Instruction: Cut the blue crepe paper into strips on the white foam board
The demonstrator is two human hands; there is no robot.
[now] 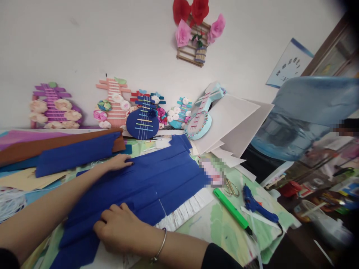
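Note:
A large dark blue sheet (157,175), which looks like crepe paper, lies creased across the table. Underneath, the edge of a white ribbed board (179,215) shows along its near right side. My left hand (119,163) lies on the sheet's far left edge, fingers stretched out over it. Closer to me, my right hand (123,228) has its fingers curled at the near edge of the sheet, gripping it. The fingertips of that hand are partly hidden.
A green utility knife (232,211), gold scissors (231,187) and a blue glue gun (259,205) lie to the right. Decorated paper lutes, including a dark blue one (142,121), lean against the wall. White boards (224,123) and a water jug (303,116) stand at right; folded sheets (81,155) lie left.

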